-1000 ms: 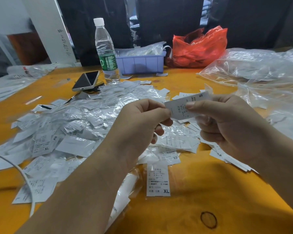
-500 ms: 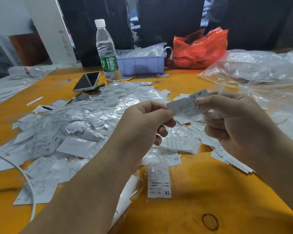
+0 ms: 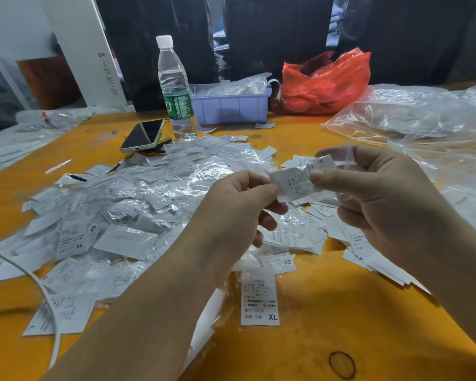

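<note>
Above the orange table [image 3: 341,312], both hands hold one white size label [image 3: 297,182] marked S, sheathed in a thin clear sleeve. My left hand [image 3: 231,215] pinches its left end between thumb and forefinger. My right hand [image 3: 377,199] pinches its right end, and a bit of clear film sticks up above the fingers. The label is slightly crumpled between the two hands. A big heap of similar bagged labels [image 3: 121,215] lies to the left. A loose XL label [image 3: 259,298] lies flat below my left hand. A small stack of bare labels [image 3: 368,257] sits under my right hand.
At the back stand a water bottle [image 3: 176,89], a phone [image 3: 143,134], a purple tray [image 3: 231,107] and a red plastic bag [image 3: 327,81]. Large clear plastic bags [image 3: 423,125] cover the right side. A white cable [image 3: 47,303] crosses the near left.
The S label has gone from flat to slightly crumpled, and the hands have drawn a little closer together on it. A strip of clear film now shows above my right fingers.
</note>
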Demonstrator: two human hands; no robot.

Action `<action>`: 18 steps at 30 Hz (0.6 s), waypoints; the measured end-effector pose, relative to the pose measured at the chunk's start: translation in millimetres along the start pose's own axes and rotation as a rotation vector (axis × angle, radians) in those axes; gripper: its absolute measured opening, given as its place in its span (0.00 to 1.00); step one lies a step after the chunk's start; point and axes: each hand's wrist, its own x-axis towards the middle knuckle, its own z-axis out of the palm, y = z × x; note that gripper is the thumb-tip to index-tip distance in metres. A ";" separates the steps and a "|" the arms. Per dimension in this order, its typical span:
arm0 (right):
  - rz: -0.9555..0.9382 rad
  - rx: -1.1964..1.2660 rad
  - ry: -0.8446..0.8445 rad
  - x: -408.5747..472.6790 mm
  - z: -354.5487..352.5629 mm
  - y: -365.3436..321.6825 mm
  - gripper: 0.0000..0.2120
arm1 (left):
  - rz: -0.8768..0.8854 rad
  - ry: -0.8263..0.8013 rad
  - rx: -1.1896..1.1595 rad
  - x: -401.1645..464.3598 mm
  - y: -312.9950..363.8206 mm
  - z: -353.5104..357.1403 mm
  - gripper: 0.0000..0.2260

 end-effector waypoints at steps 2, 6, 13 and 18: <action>0.004 0.000 0.041 0.9 0.3 1.1 0.20 | -0.009 -0.010 -0.004 0.7 -0.2 -0.7 0.04; 0.003 0.004 0.040 1.9 1.0 1.7 0.23 | 0.004 -0.020 0.007 1.2 -2.7 -0.8 0.05; -0.053 0.065 0.048 -0.5 1.8 -0.5 0.25 | -0.007 0.050 -0.124 3.3 -2.5 -2.7 0.04; -0.076 -0.002 0.012 -5.0 5.8 4.4 0.08 | -0.015 -0.015 -0.177 0.9 -1.3 2.0 0.03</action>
